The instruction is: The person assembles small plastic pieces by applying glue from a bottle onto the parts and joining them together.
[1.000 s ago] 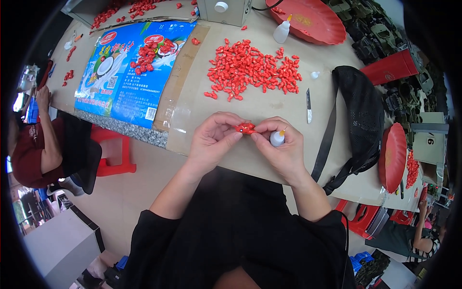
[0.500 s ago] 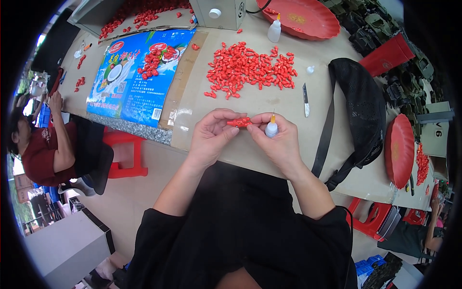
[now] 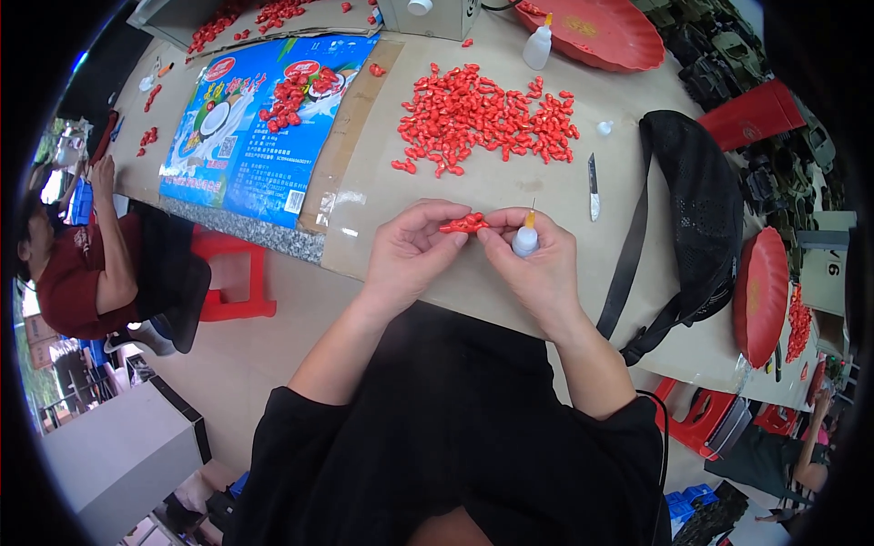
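Over the near edge of the table, my left hand pinches a small red knobbly, peanut-shaped piece between thumb and fingers. The thumb and fingertip of my right hand touch the right end of that same piece. Held in my right hand too is a small squeeze bottle with an orange collar and a thin needle tip pointing up. Beyond both hands lies a loose pile of similar red pieces. Fine detail on the held piece is too small to make out.
A craft knife and a black mesh bag lie to the right. Another needle bottle stands by a red scalloped tray. Left is a blue printed cardboard sheet with red pieces. A person sits further left.
The whole view has shifted a little. Both hands stay at about the same spot over the table edge, and the red piece appears slightly turned between my fingers.
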A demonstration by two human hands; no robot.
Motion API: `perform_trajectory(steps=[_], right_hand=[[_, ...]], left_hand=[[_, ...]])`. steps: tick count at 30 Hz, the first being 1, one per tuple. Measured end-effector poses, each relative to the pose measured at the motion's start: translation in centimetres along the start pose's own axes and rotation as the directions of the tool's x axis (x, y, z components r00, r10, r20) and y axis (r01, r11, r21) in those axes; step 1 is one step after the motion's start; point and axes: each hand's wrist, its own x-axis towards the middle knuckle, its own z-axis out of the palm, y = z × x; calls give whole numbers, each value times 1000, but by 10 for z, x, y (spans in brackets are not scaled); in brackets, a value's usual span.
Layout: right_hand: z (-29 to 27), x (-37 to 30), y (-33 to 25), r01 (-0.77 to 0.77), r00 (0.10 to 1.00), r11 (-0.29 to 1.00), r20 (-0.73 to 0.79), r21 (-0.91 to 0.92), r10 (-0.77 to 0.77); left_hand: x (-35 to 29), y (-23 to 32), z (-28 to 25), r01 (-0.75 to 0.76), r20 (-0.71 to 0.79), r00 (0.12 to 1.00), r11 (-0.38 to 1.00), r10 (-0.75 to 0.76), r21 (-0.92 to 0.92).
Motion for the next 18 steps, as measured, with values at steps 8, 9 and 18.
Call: perform_trajectory(steps=[8, 9, 18], right_hand=[[-2, 2, -12, -76, 997, 997, 33, 21, 76], [-3, 3, -10, -77, 996, 997, 38, 13, 77], [-6, 6, -2, -71, 997, 997, 35, -22, 72]], left_hand=[[-1, 3, 3, -22, -11, 1000, 999, 22, 38], [-1, 3, 3, -32, -10, 999, 997, 33, 67], [-1, 2, 1, -35, -6, 999, 998, 36, 57]])
